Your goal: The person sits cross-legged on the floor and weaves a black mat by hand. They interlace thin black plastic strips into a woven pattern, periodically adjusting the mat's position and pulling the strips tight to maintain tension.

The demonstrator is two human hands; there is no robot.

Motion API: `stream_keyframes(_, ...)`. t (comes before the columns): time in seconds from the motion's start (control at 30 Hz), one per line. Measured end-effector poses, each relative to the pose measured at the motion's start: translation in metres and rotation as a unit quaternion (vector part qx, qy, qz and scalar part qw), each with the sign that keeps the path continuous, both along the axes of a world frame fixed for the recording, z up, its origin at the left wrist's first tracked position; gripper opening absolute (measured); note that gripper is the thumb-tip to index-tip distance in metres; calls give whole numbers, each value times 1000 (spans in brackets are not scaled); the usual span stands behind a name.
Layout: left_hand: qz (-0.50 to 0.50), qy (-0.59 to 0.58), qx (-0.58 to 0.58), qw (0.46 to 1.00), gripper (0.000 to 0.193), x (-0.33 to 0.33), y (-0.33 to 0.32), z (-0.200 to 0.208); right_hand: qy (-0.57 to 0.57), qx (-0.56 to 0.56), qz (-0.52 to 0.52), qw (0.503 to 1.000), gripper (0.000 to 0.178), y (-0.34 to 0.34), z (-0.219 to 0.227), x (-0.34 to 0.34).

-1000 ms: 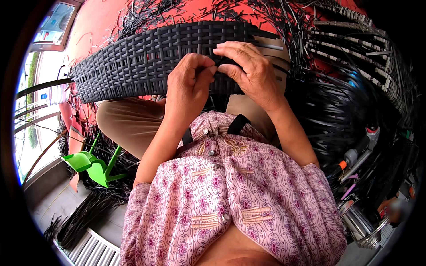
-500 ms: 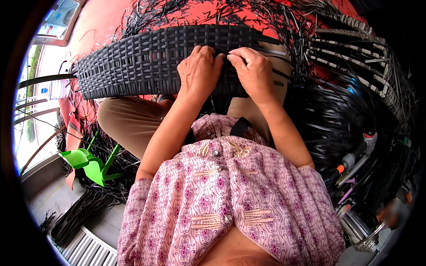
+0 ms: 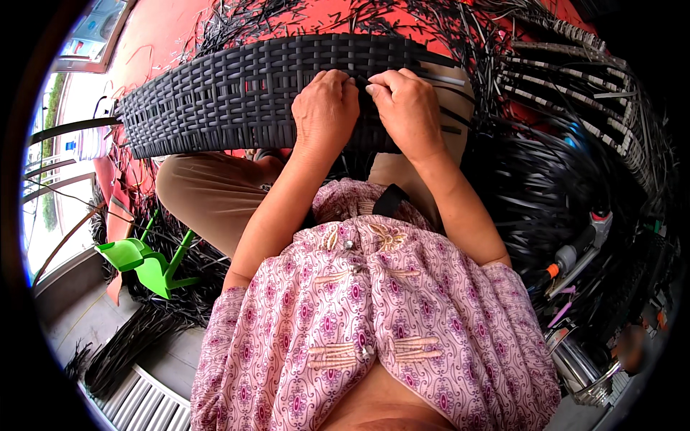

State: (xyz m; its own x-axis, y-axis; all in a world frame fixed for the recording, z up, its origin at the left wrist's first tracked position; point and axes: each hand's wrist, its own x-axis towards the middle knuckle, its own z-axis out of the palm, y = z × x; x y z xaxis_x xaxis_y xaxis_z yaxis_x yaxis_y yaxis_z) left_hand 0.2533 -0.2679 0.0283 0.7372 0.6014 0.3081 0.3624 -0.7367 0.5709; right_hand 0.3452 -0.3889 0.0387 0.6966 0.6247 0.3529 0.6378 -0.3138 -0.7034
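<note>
A long curved panel woven from black plastic strips (image 3: 215,97) lies across my lap, its right end showing loose strip ends. My left hand (image 3: 327,111) rests on its middle, with thumb and curled fingers pinching a dark strip at the weave. Just to the right, my right hand (image 3: 406,111) is closed in a pinch on the same part of the weave. Thumbs and fingertips of the two hands face each other, a small gap apart. The exact piece between the right fingertips is mostly hidden.
Loose black strips (image 3: 532,194) are heaped at my right, near a grey-handled tool (image 3: 575,251) and a metal container (image 3: 575,359). A partly woven frame (image 3: 575,86) stands at the far right. Bright green plastic pieces (image 3: 154,269) lie at my left. Strip scraps litter the red floor (image 3: 165,36).
Both hands have shifted very slightly at the weave, the left one a little to the right. The panel has tilted or risen a touch in view.
</note>
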Motion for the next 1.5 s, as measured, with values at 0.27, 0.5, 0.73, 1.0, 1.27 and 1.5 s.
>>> stream_keyframes(0.27,3,-9,-51,999,18,0,2,-1,-20,-65,-1,998,10,5,3,-5)
stream_keyframes(0.5,-19,2,-97,995,20,-4,8,1,-57,-86,14,995,10,15,-5,0)
stream_keyframes(0.73,-14,-1,-305,952,25,-7,16,11,-99,-112,-2,989,11,19,1,-7)
stream_keyframes(1.0,13,-25,-346,938,24,-11,14,18,-111,-98,9,989,9,23,3,-8)
stream_keyframes(1.27,48,-84,-376,921,23,-48,34,24,-105,9,81,991,39,15,11,-17)
stream_keyframes(1.5,0,-150,-336,930,15,-75,30,84,-3,139,181,974,30,38,32,-28)
